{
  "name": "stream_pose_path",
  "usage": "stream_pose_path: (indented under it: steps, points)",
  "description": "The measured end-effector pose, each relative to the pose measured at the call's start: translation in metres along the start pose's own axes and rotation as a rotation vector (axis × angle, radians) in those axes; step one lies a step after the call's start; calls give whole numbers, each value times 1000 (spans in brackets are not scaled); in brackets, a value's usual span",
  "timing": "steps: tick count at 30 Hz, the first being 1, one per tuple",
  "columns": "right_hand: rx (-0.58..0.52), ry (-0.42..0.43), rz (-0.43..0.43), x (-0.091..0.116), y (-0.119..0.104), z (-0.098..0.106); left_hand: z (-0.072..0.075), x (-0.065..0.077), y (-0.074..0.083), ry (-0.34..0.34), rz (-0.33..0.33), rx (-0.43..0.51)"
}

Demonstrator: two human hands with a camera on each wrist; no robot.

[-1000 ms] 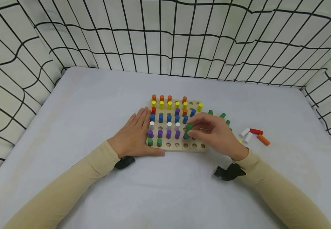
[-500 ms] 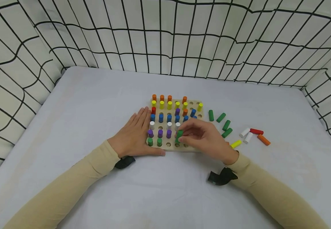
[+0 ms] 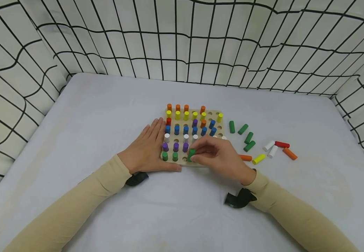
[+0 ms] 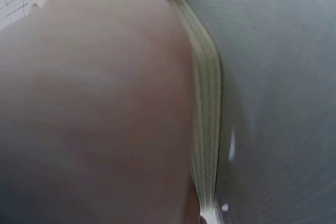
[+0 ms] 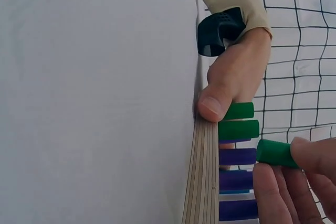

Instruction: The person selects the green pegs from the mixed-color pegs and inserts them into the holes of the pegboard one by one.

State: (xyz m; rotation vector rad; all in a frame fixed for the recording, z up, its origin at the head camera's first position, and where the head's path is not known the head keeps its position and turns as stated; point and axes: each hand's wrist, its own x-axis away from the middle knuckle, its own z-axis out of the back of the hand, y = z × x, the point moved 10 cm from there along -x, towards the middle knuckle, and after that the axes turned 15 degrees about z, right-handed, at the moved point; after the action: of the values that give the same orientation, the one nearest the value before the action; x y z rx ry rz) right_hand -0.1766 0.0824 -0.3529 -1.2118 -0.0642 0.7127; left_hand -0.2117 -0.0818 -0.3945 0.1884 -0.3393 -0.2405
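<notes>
A pale wooden pegboard (image 3: 180, 160) bears rows of coloured pegs in the head view. My left hand (image 3: 150, 150) lies flat against its left side, fingers straight, the thumb stretched along the front edge. Between the thumb and fingers of my right hand (image 3: 224, 159) a green peg (image 3: 191, 154) is pinched, over the front row near an open hole. In the right wrist view this green peg (image 5: 275, 153) stands off from the board's face (image 5: 205, 177), level with the tops of the set pegs. Two green pegs (image 3: 175, 156) stand at the row's left end.
Loose green pegs (image 3: 249, 137) lie right of the board. Beyond them are white pegs (image 3: 272, 151), a red peg (image 3: 282, 144) and an orange peg (image 3: 290, 154). A yellow peg (image 3: 258, 159) lies near my right wrist. Black wire mesh (image 3: 182, 45) surrounds the table.
My right hand has carried the green peg left and toward the front row, uncovering loose pegs on the table. The left hand has stayed in place.
</notes>
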Motion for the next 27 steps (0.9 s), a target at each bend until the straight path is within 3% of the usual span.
stream_pose_path:
  steps: [27]
  points:
    - [181,-35,69,-8,-2,-13,-1,0,0,1,1,-5]
